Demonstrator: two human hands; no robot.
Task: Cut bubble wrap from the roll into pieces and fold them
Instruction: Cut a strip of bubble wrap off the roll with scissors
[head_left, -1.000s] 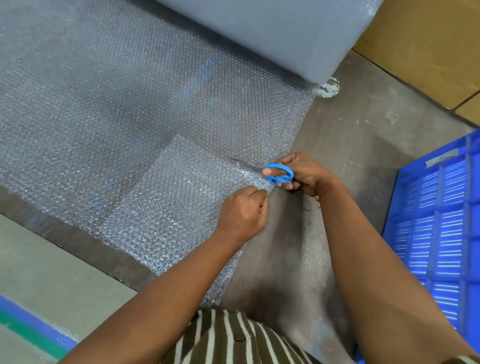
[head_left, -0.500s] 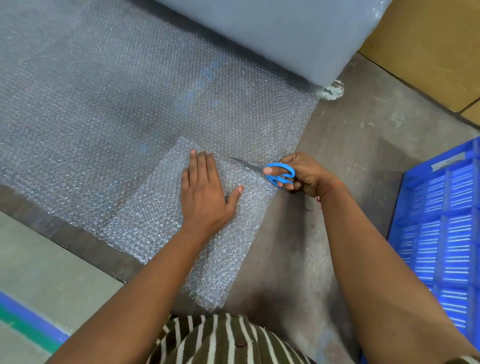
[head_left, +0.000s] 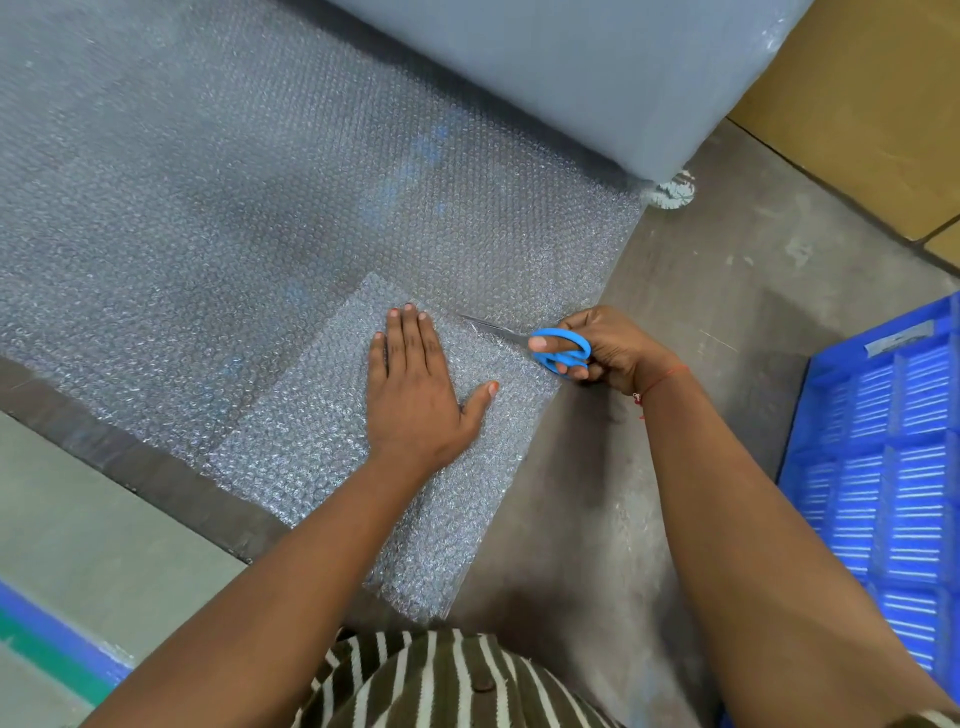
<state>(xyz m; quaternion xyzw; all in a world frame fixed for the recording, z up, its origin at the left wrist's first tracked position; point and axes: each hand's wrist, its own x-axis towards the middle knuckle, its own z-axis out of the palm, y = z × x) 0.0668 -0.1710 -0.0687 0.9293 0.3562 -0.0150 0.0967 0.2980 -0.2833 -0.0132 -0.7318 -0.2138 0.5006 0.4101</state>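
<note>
No brand or readable writing shows anywhere; the one label, a pale tag on the rim of the blue crate (head_left: 883, 467) at 3 o'clock, is too blurred to read. The folded bubble wrap piece (head_left: 311, 441) lies on the concrete floor (head_left: 701, 270) near the middle of the view, partly overlapping the unrolled bubble wrap sheet (head_left: 208, 197) that spreads toward 10 o'clock from the roll (head_left: 571, 67) at 12 o'clock. The left hand (head_left: 415, 395) lies flat on the folded piece, fingers straight and together, pointing toward 12 o'clock, thumb splayed toward 2 o'clock; the wrap runs under the whole palm and out past the fingertips. The right hand (head_left: 608, 345), just beside it at 3 o'clock, grips the blue-handled scissors (head_left: 550, 348), thumb and fingers curled through the loops. The blades point toward 10 o'clock, their tip close to the left hand's fingertips, lying over the folded piece's far edge. Cardboard (head_left: 857, 104) sits at 1 o'clock, and a striped shirt (head_left: 441, 680) shows at 6 o'clock.
</note>
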